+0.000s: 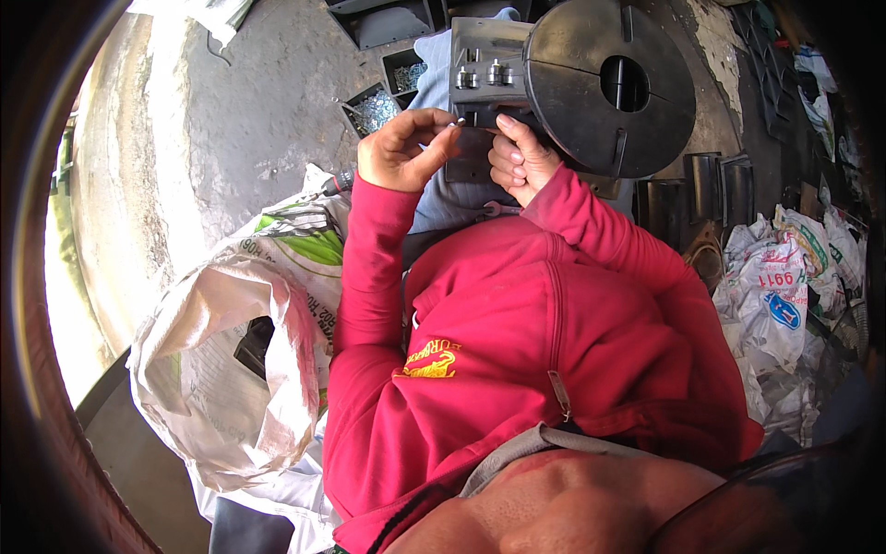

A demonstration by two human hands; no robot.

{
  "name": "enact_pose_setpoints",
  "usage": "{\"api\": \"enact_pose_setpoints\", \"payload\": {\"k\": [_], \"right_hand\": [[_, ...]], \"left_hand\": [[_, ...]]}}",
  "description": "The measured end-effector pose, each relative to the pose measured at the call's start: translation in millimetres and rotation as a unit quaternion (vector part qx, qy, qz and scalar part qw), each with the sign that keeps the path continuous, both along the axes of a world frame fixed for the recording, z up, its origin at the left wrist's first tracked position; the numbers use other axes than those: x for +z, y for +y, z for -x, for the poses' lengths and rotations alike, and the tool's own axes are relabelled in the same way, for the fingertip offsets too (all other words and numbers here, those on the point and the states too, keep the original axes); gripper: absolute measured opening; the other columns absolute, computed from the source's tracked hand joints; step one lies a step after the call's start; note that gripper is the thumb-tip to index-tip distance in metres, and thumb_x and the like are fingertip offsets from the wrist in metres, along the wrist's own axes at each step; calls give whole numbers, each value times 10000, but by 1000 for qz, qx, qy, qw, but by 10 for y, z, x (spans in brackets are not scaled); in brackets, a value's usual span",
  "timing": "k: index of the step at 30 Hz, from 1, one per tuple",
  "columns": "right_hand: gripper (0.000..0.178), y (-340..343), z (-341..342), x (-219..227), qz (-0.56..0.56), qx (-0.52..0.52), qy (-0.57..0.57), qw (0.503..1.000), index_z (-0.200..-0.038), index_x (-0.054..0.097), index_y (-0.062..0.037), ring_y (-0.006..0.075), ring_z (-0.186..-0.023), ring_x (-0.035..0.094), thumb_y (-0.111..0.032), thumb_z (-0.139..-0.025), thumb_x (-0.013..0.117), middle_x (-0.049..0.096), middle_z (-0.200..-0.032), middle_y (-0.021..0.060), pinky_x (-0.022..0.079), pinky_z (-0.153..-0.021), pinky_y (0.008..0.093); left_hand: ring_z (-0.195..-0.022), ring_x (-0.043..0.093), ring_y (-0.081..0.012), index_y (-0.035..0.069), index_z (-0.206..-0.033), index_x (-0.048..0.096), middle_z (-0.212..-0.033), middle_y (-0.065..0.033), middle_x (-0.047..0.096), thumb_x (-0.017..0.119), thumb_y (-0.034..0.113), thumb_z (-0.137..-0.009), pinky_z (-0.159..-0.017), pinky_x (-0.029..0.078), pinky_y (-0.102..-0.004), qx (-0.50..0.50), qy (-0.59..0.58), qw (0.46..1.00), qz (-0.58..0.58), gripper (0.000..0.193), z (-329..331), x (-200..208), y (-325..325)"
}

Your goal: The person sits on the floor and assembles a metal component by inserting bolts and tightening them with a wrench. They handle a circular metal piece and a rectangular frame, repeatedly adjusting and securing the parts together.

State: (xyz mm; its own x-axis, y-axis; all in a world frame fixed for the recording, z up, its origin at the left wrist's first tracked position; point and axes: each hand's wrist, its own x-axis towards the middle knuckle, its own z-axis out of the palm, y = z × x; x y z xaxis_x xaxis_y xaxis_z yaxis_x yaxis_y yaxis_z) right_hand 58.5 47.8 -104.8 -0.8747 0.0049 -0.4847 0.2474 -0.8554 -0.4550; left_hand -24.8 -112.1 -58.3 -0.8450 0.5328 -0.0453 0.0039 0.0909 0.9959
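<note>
My left hand [404, 150] pinches a small shiny metal piece [459, 122], like a screw or nut, between thumb and fingertips. To its right, my right hand [524, 159] is closed with the thumb on top; what it grips, if anything, is hidden. Both hands are at the near edge of a black plate [472, 35], where several bolts with nuts [496, 74] stand upright. A large black disc [574, 111] with a round hole and slots adjoins the plate on the right. The parts rest over my lap, on blue-grey cloth [434, 198].
Two small black bins [406, 85] of loose fasteners lie beyond my left hand. A wrench [498, 210] lies near my right wrist. An open white woven sack [212, 369] stands at left, holding a black part. Black curved parts [706, 189] and plastic bags [771, 295] are at right.
</note>
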Motion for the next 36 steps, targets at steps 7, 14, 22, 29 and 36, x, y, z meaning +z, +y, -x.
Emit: {"api": "enact_pose_setpoints", "payload": {"k": [7,14,22,29,36], "right_hand": [[285,-10,-8,-25,18,-7,12,1000,-698,425,-157,13,-385,297,-287,-873,608,344,-487,-85,241,-360,169],[246,1,-27,-138,26,-3,15,1000,-747,442,-149,12,-386,299,-283,-888,593,346,-495,-85,242,-361,167],[185,3,-64,-224,34,2,118,992,-788,465,-149,15,-426,297,-266,-910,540,375,-568,-74,255,-400,162],[264,-27,-62,-286,1,-15,126,992,-764,451,-148,43,-417,319,-349,-903,551,381,-566,-55,231,-393,197],[343,-57,-43,-388,6,-13,115,993,-726,451,-143,43,-416,310,-424,-867,587,392,-560,-54,245,-383,193]], "left_hand": [[-636,598,-67,-15,-957,625,-728,-27,653,663,93,-827,-581,468,-192,-10,-105,994,-25,173,88,-54,83],[-600,627,-95,0,-882,633,-722,-61,660,705,78,-774,-522,473,-216,14,133,987,94,151,23,-29,237],[-582,615,-133,42,-880,646,-781,-67,645,725,44,-730,-482,469,-236,49,376,919,110,170,-30,-142,286],[-628,611,-156,62,-938,656,-878,-64,636,709,0,-712,-546,493,-249,39,462,876,134,241,-58,-186,262],[-674,633,-151,39,-909,617,-882,-85,636,749,-3,-678,-506,506,-255,81,357,926,89,269,-182,-179,304]]}}
